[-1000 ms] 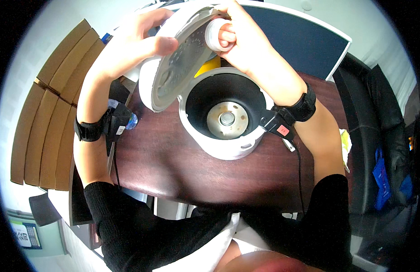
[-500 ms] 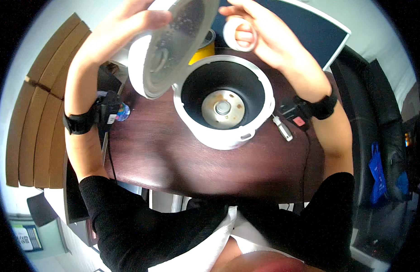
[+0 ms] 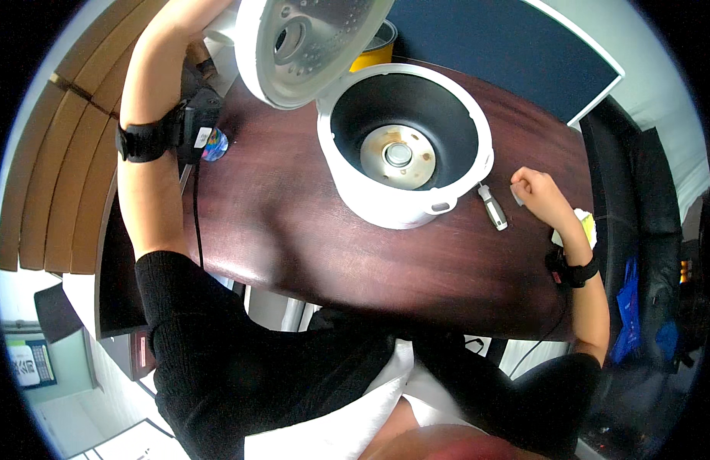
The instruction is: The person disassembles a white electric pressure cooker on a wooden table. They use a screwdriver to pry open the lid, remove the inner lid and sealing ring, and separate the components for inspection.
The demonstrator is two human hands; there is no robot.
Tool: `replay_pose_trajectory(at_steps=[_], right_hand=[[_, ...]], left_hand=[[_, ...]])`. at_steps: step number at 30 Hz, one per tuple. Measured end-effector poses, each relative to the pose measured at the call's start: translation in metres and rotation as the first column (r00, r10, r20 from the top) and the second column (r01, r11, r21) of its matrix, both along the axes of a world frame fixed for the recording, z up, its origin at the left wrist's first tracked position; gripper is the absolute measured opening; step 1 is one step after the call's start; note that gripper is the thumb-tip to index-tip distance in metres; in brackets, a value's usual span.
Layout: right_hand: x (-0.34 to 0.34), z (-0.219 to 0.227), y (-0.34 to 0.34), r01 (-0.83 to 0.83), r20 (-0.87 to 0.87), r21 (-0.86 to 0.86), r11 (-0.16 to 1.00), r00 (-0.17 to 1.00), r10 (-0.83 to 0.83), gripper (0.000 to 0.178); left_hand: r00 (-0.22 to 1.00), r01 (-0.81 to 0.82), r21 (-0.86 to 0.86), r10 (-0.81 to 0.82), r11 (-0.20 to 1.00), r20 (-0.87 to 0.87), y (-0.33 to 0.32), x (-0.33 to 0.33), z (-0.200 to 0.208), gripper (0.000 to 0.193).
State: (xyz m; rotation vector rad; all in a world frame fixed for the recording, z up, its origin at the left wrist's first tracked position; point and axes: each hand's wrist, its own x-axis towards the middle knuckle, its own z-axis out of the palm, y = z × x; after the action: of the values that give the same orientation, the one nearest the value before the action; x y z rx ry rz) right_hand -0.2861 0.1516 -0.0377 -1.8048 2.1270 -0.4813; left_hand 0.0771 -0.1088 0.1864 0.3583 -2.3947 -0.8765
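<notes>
A white rice cooker [image 3: 385, 207] stands on the dark wooden table, its dark inside and round metal heating plate [image 3: 382, 157] exposed. The lid [image 3: 316, 65] is raised at the upper left, with its underside wet with droplets. My left hand [image 3: 205, 11] is at the lid's outer edge near the top of the picture. Its fingers are out of sight, but the arm stays up with the lid. To the right of the cooker, my right hand [image 3: 545, 201] is closed over the table. A small whitish piece [image 3: 517, 195], partly hidden, shows at its fingertips.
A screwdriver [image 3: 493, 208] with a grey-white handle lies beside the cooker. A yellow container [image 3: 376, 55] stands behind. Near my right wrist is a yellow-and-white item [image 3: 586, 228]. A dark blue panel [image 3: 493, 54] borders the back; cardboard boxes [image 3: 67, 176] stand left.
My right hand has come down from above the cooker to its right side, fingers now closed. The view has shifted, and my left hand has moved mostly out of the picture at the lid.
</notes>
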Motion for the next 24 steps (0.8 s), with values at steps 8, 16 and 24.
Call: replay_pose_trajectory(at_steps=[8,16,24], right_hand=[[0.092,0.090,-0.047,-0.262,-0.017,-0.375,0.889,0.961,0.276,0.022],[0.196,0.142,-0.131,-0.568,-0.404,-0.497,0.656,0.821,0.404,0.047],[0.222,0.137,-0.153,-0.550,-0.075,-0.595,0.586,0.764,0.641,0.029]], left_hand=[[0.998,-0.003,-0.001,0.003,1.000,-0.059,-0.014,-0.007,-0.003,0.039],[0.991,-0.135,-0.027,0.135,0.991,0.015,0.000,-0.008,0.002,0.043],[0.994,-0.093,-0.135,0.100,0.987,0.050,0.001,-0.010,0.005,0.049]])
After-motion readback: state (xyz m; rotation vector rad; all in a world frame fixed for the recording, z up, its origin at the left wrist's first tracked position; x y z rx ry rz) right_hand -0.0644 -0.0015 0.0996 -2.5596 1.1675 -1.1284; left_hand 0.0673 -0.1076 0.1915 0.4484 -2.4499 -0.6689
